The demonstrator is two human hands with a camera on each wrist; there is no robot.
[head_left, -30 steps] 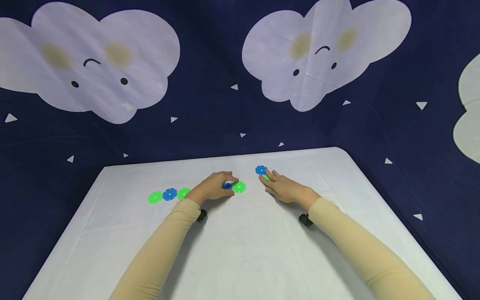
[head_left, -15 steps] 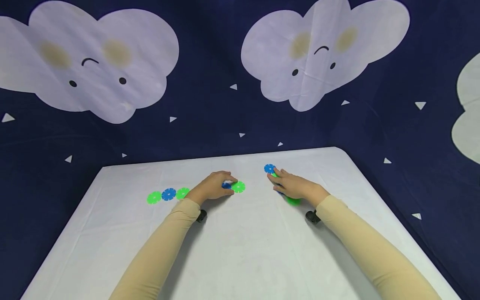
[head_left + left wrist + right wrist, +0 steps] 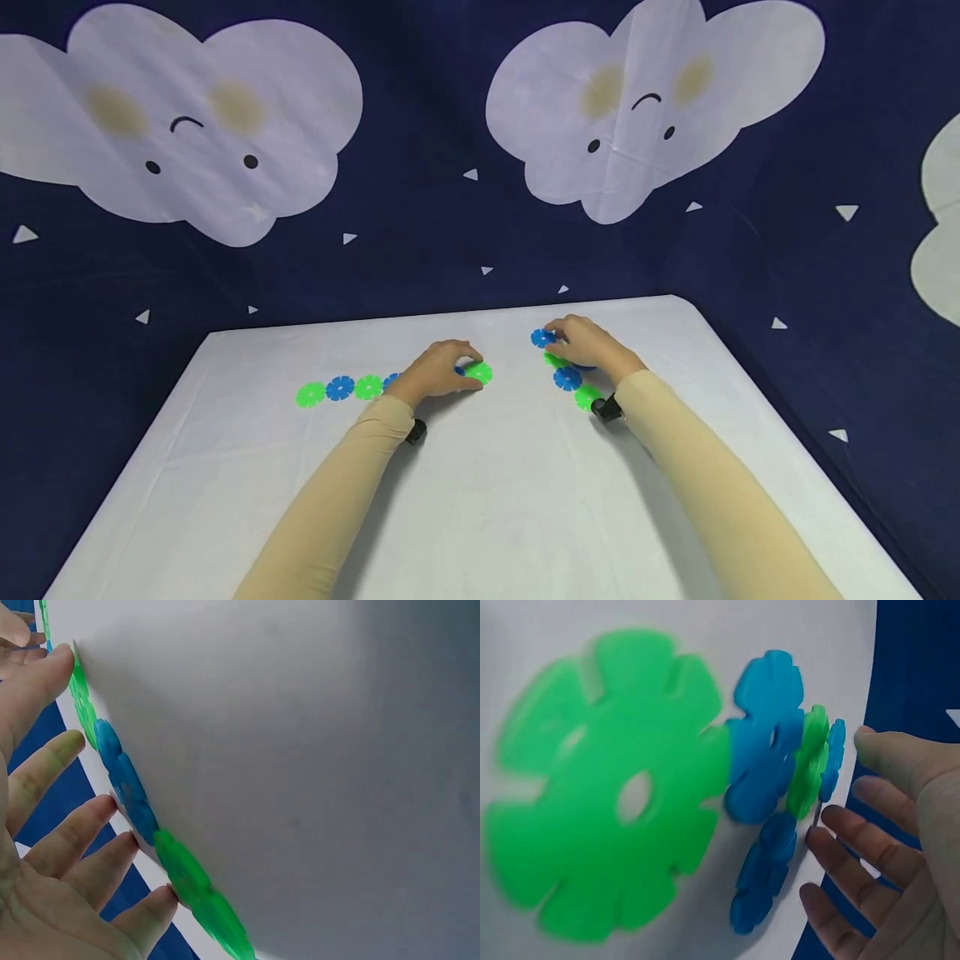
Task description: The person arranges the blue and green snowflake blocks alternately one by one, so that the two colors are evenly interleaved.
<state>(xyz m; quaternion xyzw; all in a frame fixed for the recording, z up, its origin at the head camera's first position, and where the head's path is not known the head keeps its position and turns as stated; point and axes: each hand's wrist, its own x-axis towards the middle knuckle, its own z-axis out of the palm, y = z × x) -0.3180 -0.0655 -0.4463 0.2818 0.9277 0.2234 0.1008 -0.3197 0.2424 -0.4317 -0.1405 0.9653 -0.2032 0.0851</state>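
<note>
Flat, notched snowflake discs, green and blue, form two chains on the white table. My left hand (image 3: 441, 369) spans the green disc (image 3: 479, 372) at the right end of the left chain, thumb and index finger at its opposite edges. The left wrist view shows the thumb against this green disc (image 3: 81, 697), beside a blue disc (image 3: 126, 784). Farther right, my right hand (image 3: 587, 340) hovers around the blue disc (image 3: 543, 338) topping the slanted chain. In the right wrist view a gap shows between thumb and blue disc (image 3: 832, 761); the fingers spread past it.
More of the left chain runs leftward, ending with a green disc (image 3: 311, 395). A green disc (image 3: 588, 397) ends the right chain near the wrist camera (image 3: 607, 408). Another blue disc (image 3: 765, 874) lies beside that chain; whether it is joined cannot be told. A dark cloud-patterned curtain (image 3: 420, 267) hangs behind.
The right chain has shifted rightward. My right hand has lifted off its middle and moved to its far end, uncovering several discs. My left hand has slid slightly right over the green disc.
</note>
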